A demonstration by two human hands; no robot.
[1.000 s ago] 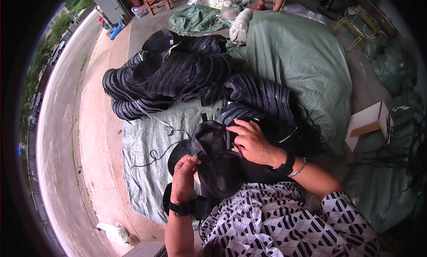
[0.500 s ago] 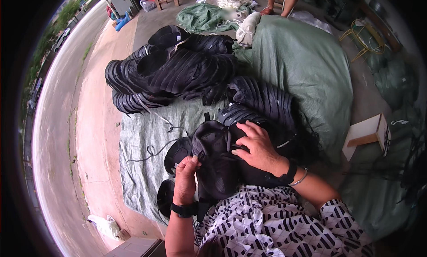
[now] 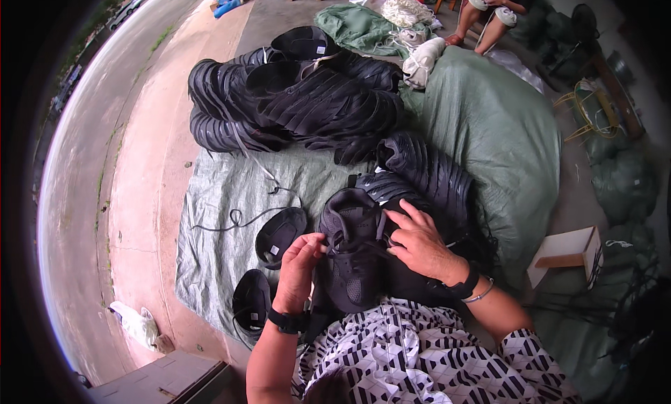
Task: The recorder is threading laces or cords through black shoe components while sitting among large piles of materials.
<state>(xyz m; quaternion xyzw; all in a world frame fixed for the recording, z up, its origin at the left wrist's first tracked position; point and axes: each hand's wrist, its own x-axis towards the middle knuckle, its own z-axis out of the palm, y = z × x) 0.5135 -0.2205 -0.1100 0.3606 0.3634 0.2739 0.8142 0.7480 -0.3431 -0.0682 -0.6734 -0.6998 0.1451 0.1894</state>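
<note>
A black shoe upper (image 3: 354,278) with a mesh toe lies in my lap, its collar away from me and its toe toward me. Dark lace loops (image 3: 340,229) cross its opening. My left hand (image 3: 297,268) pinches its left edge by the eyelets between thumb and fingers. At the opposite edge my right hand (image 3: 425,249) has its thumb and bent fingers closed on the upper, with one finger stretched out above. Whether a lace end is in either pinch is too dark to see. Further dark pieces lie under my right hand.
Two loose black uppers (image 3: 279,236) lie at my left on a pale green tarp (image 3: 210,247). Ahead are a big pile of stacked black uppers (image 3: 314,110) and a smaller stack (image 3: 430,170). A green covered bundle (image 3: 493,138) bulges at right, near an open box (image 3: 567,254). Another person (image 3: 482,12) sits beyond.
My view has shifted, bringing more of the other person into sight. Both hands remain at the upper's edges; the upper's opening and lace loops now show more plainly.
</note>
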